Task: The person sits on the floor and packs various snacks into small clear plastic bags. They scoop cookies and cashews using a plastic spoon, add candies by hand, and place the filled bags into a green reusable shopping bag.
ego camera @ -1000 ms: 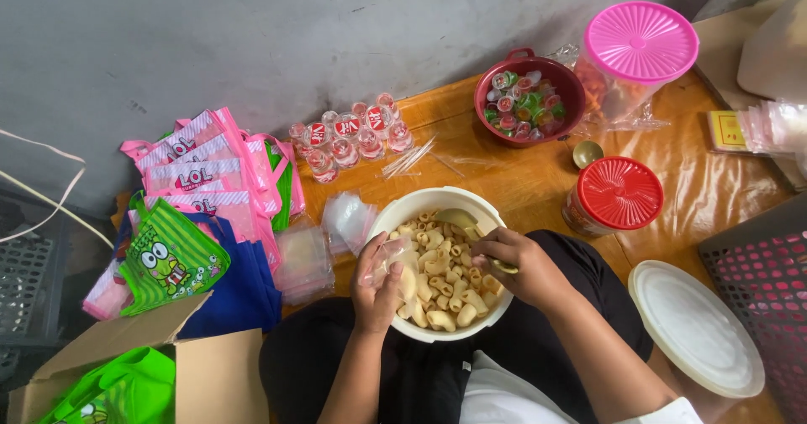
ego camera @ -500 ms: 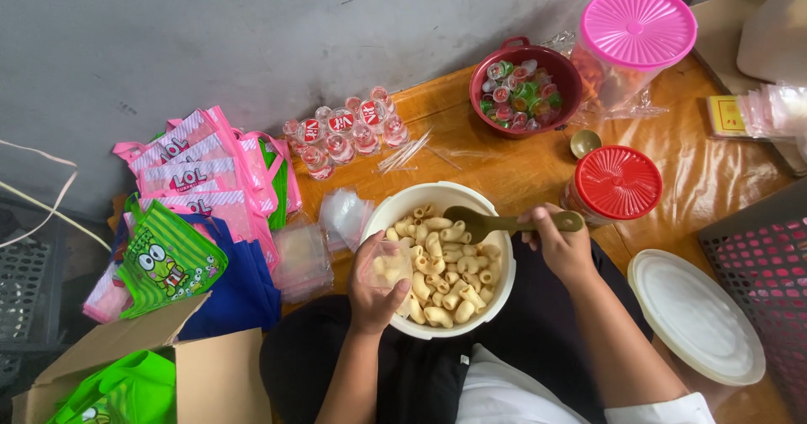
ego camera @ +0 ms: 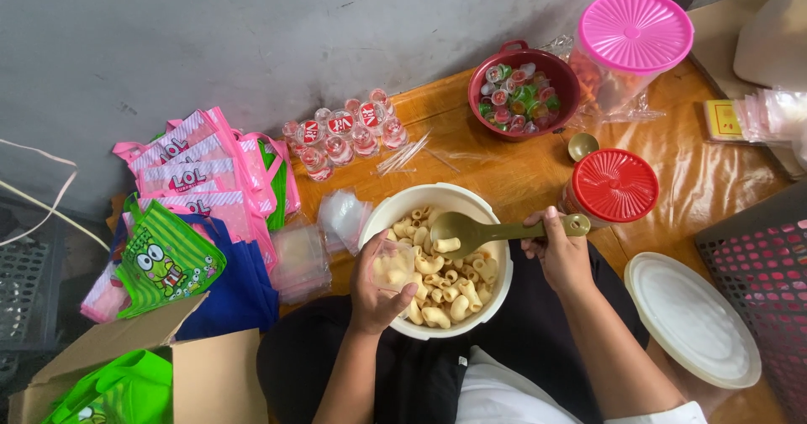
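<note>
A white lid (ego camera: pixel 692 319) lies near my right knee, a cardboard box (ego camera: pixel 181 373) on my left. In my lap sits the white bowl (ego camera: pixel 402 209) of pale curled crackers (ego camera: pixel 445 294). My left hand (ego camera: pixel 380 288) has its fingers closed around a small clear bag (ego camera: pixel 393 264) over the bowl; my right hand (ego camera: pixel 561 254) grips a green spoon (ego camera: pixel 471 228) carrying one cracker beside the bag. Beyond on the worktop (ego camera: pixel 496 168) stand a red-lidded jar (ego camera: pixel 612 187), a bowl of jellies (ego camera: pixel 523 94) and a pink-lidded jar (ego camera: pixel 632 37).

Pink striped bags (ego camera: pixel 197 172): far left, stacked.
Green cartoon bag (ego camera: pixel 164 258): left, below them.
Yellow square packet (ego camera: pixel 723 119): far right.
Small clear bag (ego camera: pixel 393 266): held over the bowl.
</note>
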